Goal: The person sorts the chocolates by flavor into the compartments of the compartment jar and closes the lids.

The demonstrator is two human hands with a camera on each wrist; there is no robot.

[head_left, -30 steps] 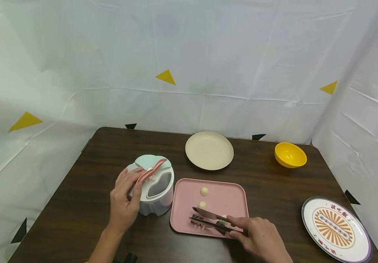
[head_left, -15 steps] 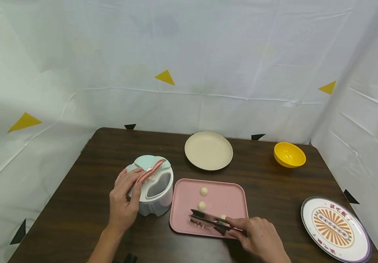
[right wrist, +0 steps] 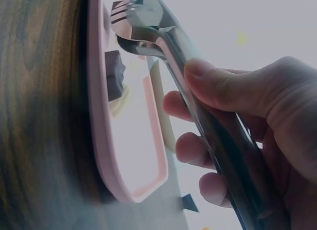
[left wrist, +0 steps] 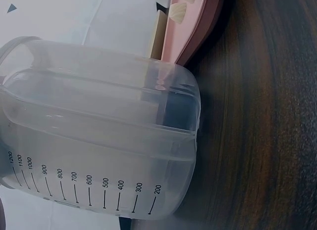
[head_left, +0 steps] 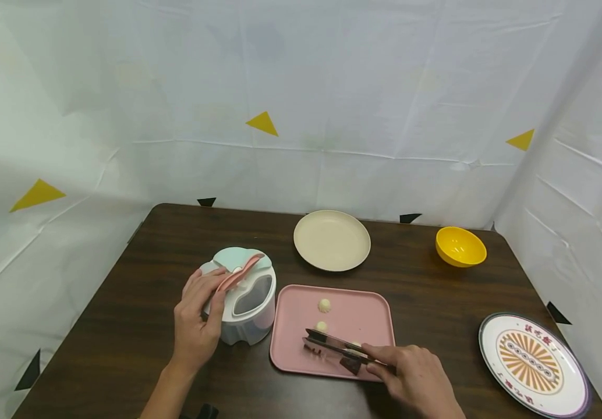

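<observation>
Tongs (right wrist: 225, 145) gripped by the right hand (head_left: 416, 372) risked, if swung low, knocking the brown block (right wrist: 115, 76) off the tray (head_left: 291, 334), while the left hand (head_left: 198, 317) pinched the pink handle (head_left: 240, 272).

- Looks like a makeshift lab
- Creased white sheeting (head_left: 332, 70) on three sides
- Flat yellow triangles (head_left: 265, 124), flat black triangles (head_left: 31, 375) on it
- Dark brown wood-grain table (head_left: 421, 291) enclosed by it

The tray (head_left: 371, 317) is on the tabletop (head_left: 138, 308); just left of it stands the container (head_left: 248, 327), behind it one plate (head_left: 332, 240), right of it another plate (head_left: 533, 364), behind-right the bowl (head_left: 460, 247).
</observation>
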